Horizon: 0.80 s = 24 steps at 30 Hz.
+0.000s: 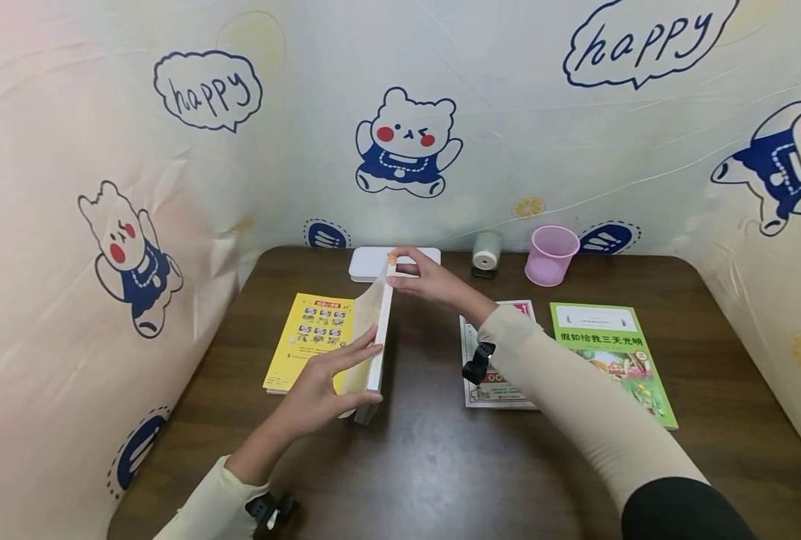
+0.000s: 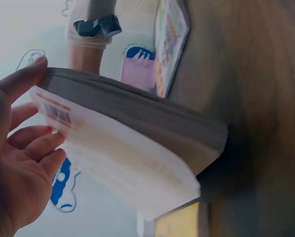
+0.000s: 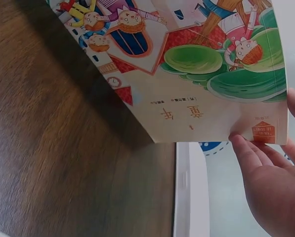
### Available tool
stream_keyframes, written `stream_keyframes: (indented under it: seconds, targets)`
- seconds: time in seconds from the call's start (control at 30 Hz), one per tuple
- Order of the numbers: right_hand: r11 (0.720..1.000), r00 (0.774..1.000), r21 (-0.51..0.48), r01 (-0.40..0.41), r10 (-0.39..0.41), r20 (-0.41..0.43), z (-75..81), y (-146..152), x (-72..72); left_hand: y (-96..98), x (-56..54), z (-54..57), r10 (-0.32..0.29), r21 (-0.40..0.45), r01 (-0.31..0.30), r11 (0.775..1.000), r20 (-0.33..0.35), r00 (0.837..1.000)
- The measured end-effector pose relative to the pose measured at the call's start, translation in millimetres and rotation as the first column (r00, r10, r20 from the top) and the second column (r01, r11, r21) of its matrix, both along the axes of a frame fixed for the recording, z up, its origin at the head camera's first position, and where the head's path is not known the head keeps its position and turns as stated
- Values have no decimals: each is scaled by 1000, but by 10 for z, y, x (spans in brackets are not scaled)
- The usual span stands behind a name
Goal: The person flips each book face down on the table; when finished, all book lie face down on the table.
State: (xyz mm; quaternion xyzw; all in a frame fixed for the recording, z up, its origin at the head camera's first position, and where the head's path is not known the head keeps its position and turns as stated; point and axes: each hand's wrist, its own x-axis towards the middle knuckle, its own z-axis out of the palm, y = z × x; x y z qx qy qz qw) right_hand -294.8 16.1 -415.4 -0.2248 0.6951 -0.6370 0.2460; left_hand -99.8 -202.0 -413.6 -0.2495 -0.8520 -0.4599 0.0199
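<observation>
A paperback book (image 1: pixel 382 330) stands on edge above the left-middle of the table, its narrow white edge facing up. My left hand (image 1: pixel 322 382) holds its near end. In the left wrist view, the thumb lies at the corner and the fingers touch the barcoded back cover (image 2: pixel 117 148), which flares away from the pages (image 2: pixel 137 106). At the far end, my right hand (image 1: pixel 430 281) pinches the corner. The right wrist view shows the illustrated front cover (image 3: pixel 201 84) with cartoon children. Just left of it, a yellow book (image 1: pixel 316 330) lies flat, partly hidden.
On the right lie a green book (image 1: pixel 606 360) and a white-and-red book (image 1: pixel 502 386), partly under my right forearm. Along the back stand a white flat case (image 1: pixel 370 264), a small grey-green cylinder (image 1: pixel 486 251) and a pink cup (image 1: pixel 551 259). A printed curtain (image 1: pixel 292 150) surrounds the table (image 1: pixel 441 480).
</observation>
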Motion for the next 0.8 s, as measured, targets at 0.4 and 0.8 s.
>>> stream_keyframes:
  seconds: [0.4, 0.8]
  targets:
    - [991, 996, 131, 18, -6, -86, -94, 279, 26, 205, -31, -285, -39, 160, 25, 987, 88, 995]
    - [982, 993, 179, 53, -33, -111, -264, 462, 32, 304, -105, -539, -89, 203, 53, 978, 172, 981]
